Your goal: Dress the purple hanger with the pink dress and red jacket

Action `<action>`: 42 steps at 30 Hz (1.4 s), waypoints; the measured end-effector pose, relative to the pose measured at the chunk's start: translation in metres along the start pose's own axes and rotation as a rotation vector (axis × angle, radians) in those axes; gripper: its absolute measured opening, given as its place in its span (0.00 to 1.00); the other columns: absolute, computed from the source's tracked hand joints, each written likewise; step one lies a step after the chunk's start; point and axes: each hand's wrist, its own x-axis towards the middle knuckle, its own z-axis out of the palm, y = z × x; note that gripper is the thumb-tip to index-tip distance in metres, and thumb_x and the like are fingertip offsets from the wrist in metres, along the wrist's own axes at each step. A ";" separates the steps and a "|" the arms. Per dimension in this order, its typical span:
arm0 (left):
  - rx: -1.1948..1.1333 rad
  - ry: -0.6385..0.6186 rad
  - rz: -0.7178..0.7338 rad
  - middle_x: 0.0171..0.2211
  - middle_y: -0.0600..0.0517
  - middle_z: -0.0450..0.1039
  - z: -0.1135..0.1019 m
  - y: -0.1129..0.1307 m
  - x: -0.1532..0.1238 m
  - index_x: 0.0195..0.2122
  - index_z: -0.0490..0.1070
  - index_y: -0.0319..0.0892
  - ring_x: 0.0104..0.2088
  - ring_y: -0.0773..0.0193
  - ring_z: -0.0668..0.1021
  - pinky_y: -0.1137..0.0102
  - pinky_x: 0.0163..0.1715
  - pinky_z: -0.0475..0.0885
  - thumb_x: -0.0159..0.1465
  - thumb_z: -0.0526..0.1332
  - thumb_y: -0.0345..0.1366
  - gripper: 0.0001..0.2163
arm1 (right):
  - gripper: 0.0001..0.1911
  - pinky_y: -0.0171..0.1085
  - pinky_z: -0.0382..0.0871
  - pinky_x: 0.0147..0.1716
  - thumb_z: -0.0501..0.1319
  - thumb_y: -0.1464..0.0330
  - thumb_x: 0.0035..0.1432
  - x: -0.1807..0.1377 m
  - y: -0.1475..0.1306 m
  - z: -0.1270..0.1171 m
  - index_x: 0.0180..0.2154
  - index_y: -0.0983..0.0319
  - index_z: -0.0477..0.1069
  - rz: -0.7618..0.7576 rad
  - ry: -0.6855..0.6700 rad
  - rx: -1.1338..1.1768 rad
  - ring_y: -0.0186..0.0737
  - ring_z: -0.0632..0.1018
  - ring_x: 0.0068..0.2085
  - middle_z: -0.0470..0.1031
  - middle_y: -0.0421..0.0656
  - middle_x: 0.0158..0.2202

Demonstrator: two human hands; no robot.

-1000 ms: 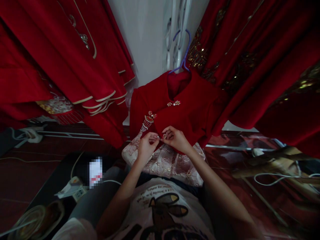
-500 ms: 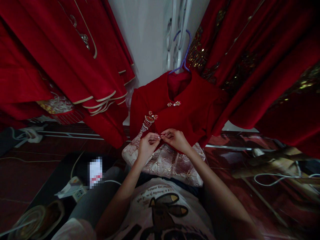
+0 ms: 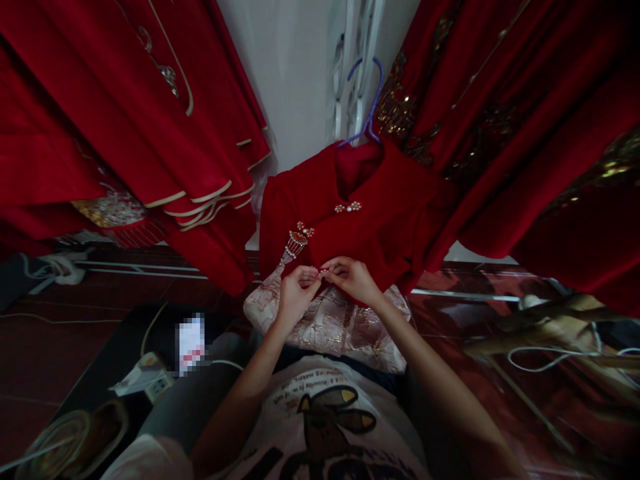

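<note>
A red velvet jacket (image 3: pixel 380 227) hangs in front of me on a purple hanger (image 3: pixel 367 113). It has a pearl clasp (image 3: pixel 347 207) near the collar and a tasselled brooch (image 3: pixel 296 241) lower left. My left hand (image 3: pixel 295 290) and my right hand (image 3: pixel 353 277) meet at the jacket's front edge, fingers pinched together on a small pearl fastening (image 3: pixel 323 272). A pink and gold embroidered skirt (image 3: pixel 340 327) lies under both wrists, across my lap.
More red garments hang at the left (image 3: pixel 125 120) and the right (image 3: pixel 525 133), close on both sides. A white power strip (image 3: pixel 150 377) with cables lies on the dark floor at lower left. White cables (image 3: pixel 560 353) trail at the right.
Both hands have stayed at the jacket's front edge; the fingers have drawn closer together around the pearl fastening. The jacket has barely shifted.
</note>
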 end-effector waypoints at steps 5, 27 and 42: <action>-0.026 0.010 -0.035 0.32 0.49 0.80 -0.004 -0.007 0.005 0.34 0.76 0.37 0.32 0.66 0.81 0.71 0.37 0.76 0.51 0.67 0.29 0.08 | 0.09 0.29 0.73 0.31 0.64 0.66 0.58 -0.002 -0.005 0.006 0.39 0.62 0.78 -0.031 0.098 -0.086 0.32 0.77 0.32 0.75 0.43 0.34; 0.145 0.158 0.143 0.35 0.52 0.76 -0.038 0.005 0.015 0.39 0.73 0.41 0.34 0.68 0.77 0.73 0.35 0.72 0.60 0.59 0.31 0.07 | 0.11 0.34 0.77 0.33 0.59 0.64 0.62 -0.008 -0.043 -0.057 0.42 0.60 0.78 -0.059 0.207 -0.209 0.36 0.80 0.36 0.79 0.45 0.41; 0.879 -0.064 0.513 0.42 0.47 0.69 -0.016 0.013 -0.001 0.45 0.71 0.44 0.44 0.56 0.71 0.62 0.46 0.68 0.67 0.58 0.38 0.08 | 0.05 0.34 0.73 0.35 0.62 0.69 0.57 -0.002 -0.008 -0.008 0.37 0.62 0.73 0.022 -0.016 -0.249 0.35 0.78 0.32 0.78 0.43 0.32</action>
